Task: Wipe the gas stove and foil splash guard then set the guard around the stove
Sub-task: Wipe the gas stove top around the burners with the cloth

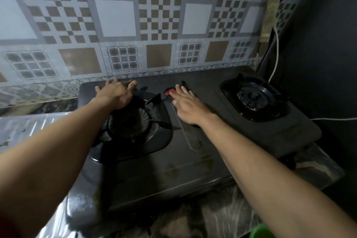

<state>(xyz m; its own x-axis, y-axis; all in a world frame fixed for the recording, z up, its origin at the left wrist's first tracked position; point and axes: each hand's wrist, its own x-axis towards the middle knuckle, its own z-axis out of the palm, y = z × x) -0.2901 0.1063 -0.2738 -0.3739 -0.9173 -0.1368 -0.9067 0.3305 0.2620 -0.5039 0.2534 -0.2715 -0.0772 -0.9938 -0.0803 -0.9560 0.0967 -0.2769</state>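
Note:
A dark two-burner gas stove (193, 162) stands on a marbled counter against the wall. My left hand (114, 94) reaches over the left burner (131, 123) to the stove's back edge, fingers spread and holding nothing. My right hand (187, 106) lies flat on the stove top between the burners, its fingertips pressing on a small red cloth (168, 92) that is mostly hidden under them. A shiny foil splash guard (29, 127) lies flat on the counter to the left of the stove. The stove's front surface shows greasy stains.
The right burner (253, 96) is uncovered. Behind the stove is a wall (116, 25) with a patterned tile covering. A white cable (276, 54) hangs from a wall fitting at the right. A green object (258, 232) sits at the bottom right.

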